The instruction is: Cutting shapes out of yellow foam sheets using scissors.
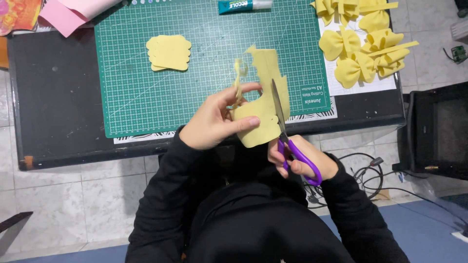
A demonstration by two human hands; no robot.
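Low in the frame, black sleeves lead up to both hands near the centre. The right hand (pixel 298 158) is closed through the purple handles of the scissors (pixel 287 131), whose long axis runs nearly upright in the frame, tilted a little left, blades pointing toward the top. The blades lie across a yellow sheet (pixel 263 107), whose long axis also runs bottom to top, its upper edge ragged. The left hand (pixel 214 122) pinches the sheet's lower left part between thumb and fingers; a thin cut strip (pixel 238 78) curls up beside the fingers.

Beyond the hands a green cutting mat (pixel 146 87) with a white grid lies on a black table (pixel 53 97); white print sits at its lower right corner, upside down in this view. A stack of yellow scalloped pieces (pixel 168 52) lies on the mat, upper left of centre. A glue stick (pixel 243 5) with a teal label lies on its side at the top edge. Yellow bows (pixel 363 46) crowd the upper right on a white sheet. Pink paper (pixel 66 14) lies in the upper left. Cables (pixel 363 178) trail on the tiled floor at the right.
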